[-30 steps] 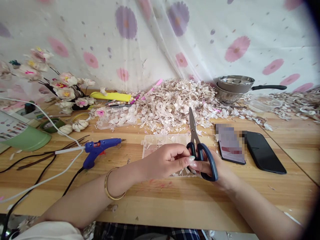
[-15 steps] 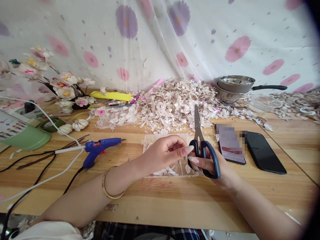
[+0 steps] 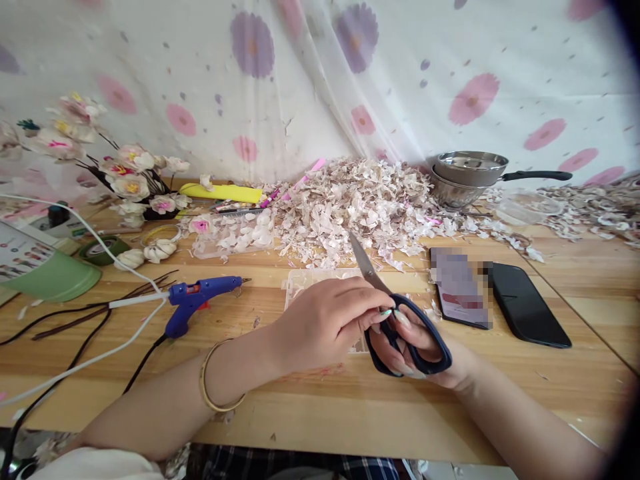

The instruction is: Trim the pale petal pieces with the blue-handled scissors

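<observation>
Dark blue-handled scissors (image 3: 370,267) rest in my right hand (image 3: 425,343), whose fingers pass through and around the handle loops. Their blades look closed and point up and to the left. My left hand (image 3: 325,320) is closed in a pinch, its fingertips meeting those of my right hand just over the scissors' handles. Whatever lies between these fingertips is too small or too hidden to name. Beneath my left hand sits a clear plastic tray (image 3: 295,277), mostly covered by it.
A heap of pale dried petals (image 3: 350,207) spreads along the back. To the left lies a blue glue gun (image 3: 200,297) with cables; artificial flowers (image 3: 133,187) stand behind it. Two phones (image 3: 530,303) lie at the right, with metal bowls (image 3: 467,177) beyond.
The scissors have tipped to the left and lowered, their blades swinging from nearly upright to slanted. My left hand has turned over, back up, its fingertips now against my right hand's.
</observation>
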The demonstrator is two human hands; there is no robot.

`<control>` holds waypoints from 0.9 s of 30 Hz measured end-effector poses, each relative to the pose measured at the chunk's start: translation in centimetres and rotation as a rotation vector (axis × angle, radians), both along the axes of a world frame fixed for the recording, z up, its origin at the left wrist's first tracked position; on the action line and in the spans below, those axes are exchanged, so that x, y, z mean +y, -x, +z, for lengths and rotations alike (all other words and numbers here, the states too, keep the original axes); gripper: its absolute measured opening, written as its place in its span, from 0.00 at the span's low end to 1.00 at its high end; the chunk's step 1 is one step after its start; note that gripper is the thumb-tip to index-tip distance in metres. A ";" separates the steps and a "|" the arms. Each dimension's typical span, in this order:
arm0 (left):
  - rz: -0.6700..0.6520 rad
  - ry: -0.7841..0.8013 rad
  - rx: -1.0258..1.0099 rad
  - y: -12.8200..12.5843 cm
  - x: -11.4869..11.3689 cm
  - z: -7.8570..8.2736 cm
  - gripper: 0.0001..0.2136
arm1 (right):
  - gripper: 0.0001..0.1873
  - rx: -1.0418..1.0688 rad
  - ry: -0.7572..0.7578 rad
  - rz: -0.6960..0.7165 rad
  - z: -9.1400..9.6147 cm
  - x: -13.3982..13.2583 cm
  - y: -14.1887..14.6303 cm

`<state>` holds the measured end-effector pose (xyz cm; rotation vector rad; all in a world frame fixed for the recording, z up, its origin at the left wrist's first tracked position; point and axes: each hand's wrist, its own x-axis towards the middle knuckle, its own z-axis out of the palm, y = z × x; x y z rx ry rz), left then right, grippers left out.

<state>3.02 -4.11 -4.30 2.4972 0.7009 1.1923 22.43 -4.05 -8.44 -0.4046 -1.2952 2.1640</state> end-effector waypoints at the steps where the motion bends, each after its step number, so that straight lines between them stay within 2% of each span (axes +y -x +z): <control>1: 0.036 -0.107 0.040 0.1 0.0 0.0 0.07 | 0.23 0.027 0.026 0.036 -0.2 -0.1 0.2; 4: 0.106 -0.291 0.163 0.3 -0.2 0.1 0.09 | 0.24 0.077 0.091 0.095 -0.6 -0.4 0.7; 10: 0.114 -0.442 0.278 0.5 -0.1 0.6 0.09 | 0.26 0.054 0.104 0.147 -0.9 -0.4 0.6; 16: 0.132 -0.486 0.260 0.4 0.0 0.8 0.07 | 0.25 0.032 0.110 0.205 -0.7 -0.5 0.5; 27: 0.145 -0.495 0.316 0.2 -0.3 0.5 0.08 | 0.26 -0.001 0.095 0.190 -0.7 -0.5 0.6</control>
